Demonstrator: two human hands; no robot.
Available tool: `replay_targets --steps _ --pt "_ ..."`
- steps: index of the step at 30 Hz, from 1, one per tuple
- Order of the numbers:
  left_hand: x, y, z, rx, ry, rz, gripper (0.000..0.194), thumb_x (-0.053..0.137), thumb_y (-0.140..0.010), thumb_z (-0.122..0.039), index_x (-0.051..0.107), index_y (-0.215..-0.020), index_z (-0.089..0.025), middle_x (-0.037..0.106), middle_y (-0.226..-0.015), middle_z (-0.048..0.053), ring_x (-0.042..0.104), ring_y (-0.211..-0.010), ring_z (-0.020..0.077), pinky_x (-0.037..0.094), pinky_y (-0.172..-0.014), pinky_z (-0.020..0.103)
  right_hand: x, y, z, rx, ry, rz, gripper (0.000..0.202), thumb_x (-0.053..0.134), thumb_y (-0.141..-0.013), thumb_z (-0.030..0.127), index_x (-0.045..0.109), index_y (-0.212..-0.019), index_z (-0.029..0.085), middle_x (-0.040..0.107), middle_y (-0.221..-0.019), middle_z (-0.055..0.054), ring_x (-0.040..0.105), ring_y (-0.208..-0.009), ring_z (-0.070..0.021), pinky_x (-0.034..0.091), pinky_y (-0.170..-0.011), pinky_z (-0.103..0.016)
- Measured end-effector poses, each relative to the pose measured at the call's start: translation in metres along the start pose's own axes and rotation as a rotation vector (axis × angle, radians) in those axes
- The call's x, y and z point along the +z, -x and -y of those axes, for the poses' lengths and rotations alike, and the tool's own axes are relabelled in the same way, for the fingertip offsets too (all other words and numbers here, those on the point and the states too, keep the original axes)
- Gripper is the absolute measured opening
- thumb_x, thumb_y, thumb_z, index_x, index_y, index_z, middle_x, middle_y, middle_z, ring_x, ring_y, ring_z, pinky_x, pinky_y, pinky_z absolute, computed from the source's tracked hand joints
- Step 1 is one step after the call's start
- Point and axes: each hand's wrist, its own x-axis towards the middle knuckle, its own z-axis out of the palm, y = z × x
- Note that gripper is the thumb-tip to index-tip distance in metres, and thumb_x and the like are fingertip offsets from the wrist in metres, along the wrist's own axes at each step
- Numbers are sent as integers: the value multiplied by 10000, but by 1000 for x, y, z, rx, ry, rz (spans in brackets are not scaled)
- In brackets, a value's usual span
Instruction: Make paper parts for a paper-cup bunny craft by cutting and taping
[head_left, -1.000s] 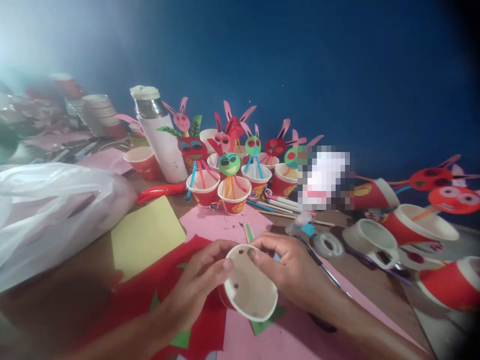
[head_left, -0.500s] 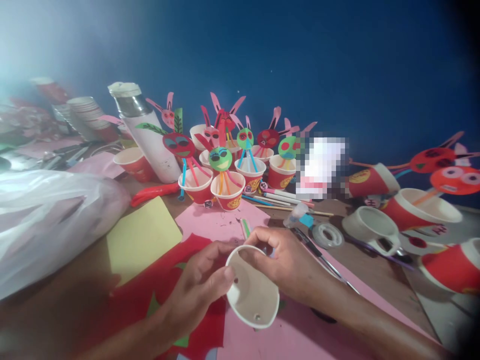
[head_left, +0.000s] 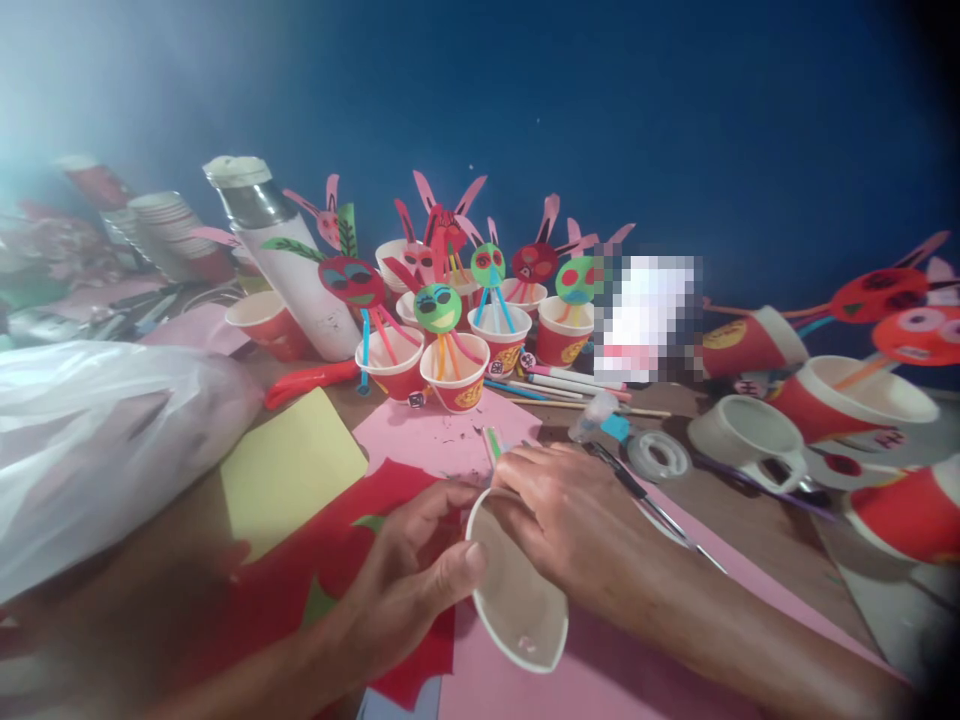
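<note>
A paper cup [head_left: 521, 600] is tipped with its mouth facing me, its rim bent out of round and a small pinkish spot low inside. My left hand [head_left: 420, 570] grips its left side, thumb on the rim and fingers behind. Over the upper right rim lies my right hand [head_left: 570, 510], closed on the cup, with fingers partly inside; their tips are hidden. Pink paper [head_left: 615, 650] lies beneath the cup. Red paper [head_left: 405, 620] is under my left forearm, and a pen [head_left: 645, 495] rests beyond my right wrist.
Cups with paper bunny faces, such as a green-faced one [head_left: 457, 385], stand at the back. A white mug [head_left: 742, 435] and a tape roll [head_left: 658, 453] sit to the right. Yellow paper [head_left: 296, 470], a plastic bag [head_left: 112, 440] and a flask [head_left: 296, 270] occupy the left.
My right hand has turned over the cup's rim, its fingers pressing farther round. The cup has shifted slightly right and its mouth looks narrower. My left hand has followed to the right.
</note>
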Motion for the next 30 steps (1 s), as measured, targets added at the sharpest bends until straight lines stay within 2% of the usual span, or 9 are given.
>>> replay_targets --steps 4,8,11,14,17,19,21,25,30 --pt "3 0 -4 -59 203 -22 424 595 -801 -414 563 -1160 -193 651 -1019 89 593 -769 177 443 -665 252 -10 -3 -12 94 -365 67 132 577 -829 304 611 -749 204 638 -677 21 555 -616 -137 365 -556 -253" --pt "2 -4 -9 -73 420 -189 377 554 -835 -376 572 -1167 -199 650 -1079 89 593 -948 233 457 -768 287 -21 -6 -28 115 -665 45 303 477 -881 475 617 -925 210 648 -775 5 588 -704 -152 433 -619 -259" --pt "-2 -9 -9 -80 538 -273 346 501 -871 -360 586 -1162 -195 647 -1116 83 568 -1035 246 441 -847 319 -22 -4 -30 143 -672 11 373 429 -891 515 620 -957 203 654 -807 -19 600 -737 -175 455 -646 -288" --pt "-5 -12 -9 -79 591 -250 363 479 -880 -373 599 -1154 -166 650 -1122 93 564 -1053 253 415 -905 344 -17 1 -27 85 -629 -20 410 578 -812 483 565 -1138 236 647 -1034 -50 601 -914 -227 460 -777 -341" --pt "-6 -12 -9 -39 616 -256 369 461 -890 -375 604 -1149 -155 657 -1111 92 562 -1061 253 411 -918 348 -10 6 -21 26 -546 5 765 727 -673 457 381 -1338 306 542 -1264 -57 509 -1120 -295 418 -893 -419" --pt "-5 -12 -9 -30 617 -284 356 463 -893 -357 601 -1154 -158 655 -1121 83 553 -1078 249 410 -922 344 -7 8 -19 29 -495 16 904 759 -630 456 286 -1388 320 478 -1341 -65 452 -1183 -316 389 -926 -460" --pt "-5 -11 -8 -48 618 -269 355 445 -903 -343 588 -1173 -161 649 -1137 80 546 -1092 249 408 -928 345 -6 7 -17 20 -499 32 853 741 -661 441 303 -1380 306 475 -1345 -70 458 -1173 -308 384 -927 -455" --pt "-5 -11 -8 -38 621 -168 397 374 -926 -378 560 -1214 -178 634 -1166 84 542 -1102 251 408 -934 359 -10 3 -16 4 -644 76 658 692 -731 384 404 -1310 264 599 -1174 -48 576 -955 -226 452 -784 -325" --pt "-9 -12 -8 -52 619 -102 379 429 -905 -369 584 -1193 -177 650 -1138 95 553 -1095 270 406 -943 387 -9 2 -19 5 -669 90 636 697 -731 376 415 -1293 286 614 -1118 -28 572 -894 -202 454 -746 -305"
